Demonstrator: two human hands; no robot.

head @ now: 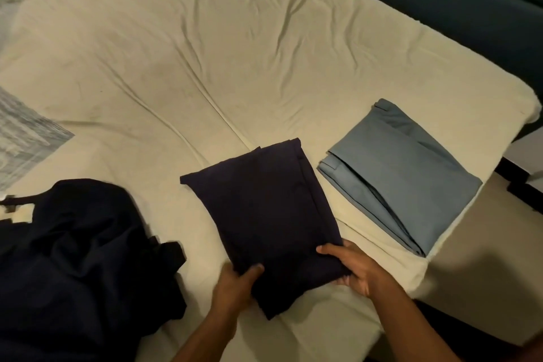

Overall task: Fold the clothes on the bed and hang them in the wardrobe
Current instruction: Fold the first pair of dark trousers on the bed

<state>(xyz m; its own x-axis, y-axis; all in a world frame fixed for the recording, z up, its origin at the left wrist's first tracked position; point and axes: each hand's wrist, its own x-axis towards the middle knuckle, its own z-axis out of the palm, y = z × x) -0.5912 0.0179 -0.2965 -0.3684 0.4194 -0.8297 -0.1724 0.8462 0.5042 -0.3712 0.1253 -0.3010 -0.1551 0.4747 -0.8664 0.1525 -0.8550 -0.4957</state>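
Scene: A person grips the near edge of a folded dark garment [264,209] on a cream bed [205,53].
Hands: left hand [235,282] at seven o'clock of the bundle, right hand [352,266] at five o'clock, thumbs on top, fingers curled under; apart.
Step, likely: lifting or squaring the fold.
Doing it well: keep both corners level and layers pinched together so the folds hold.
Count: two folded garments, the dark one and a blue one [402,176] at two o'clock; one unfolded dark heap [73,258] at nine o'clock.
Wardrobe: not in view.
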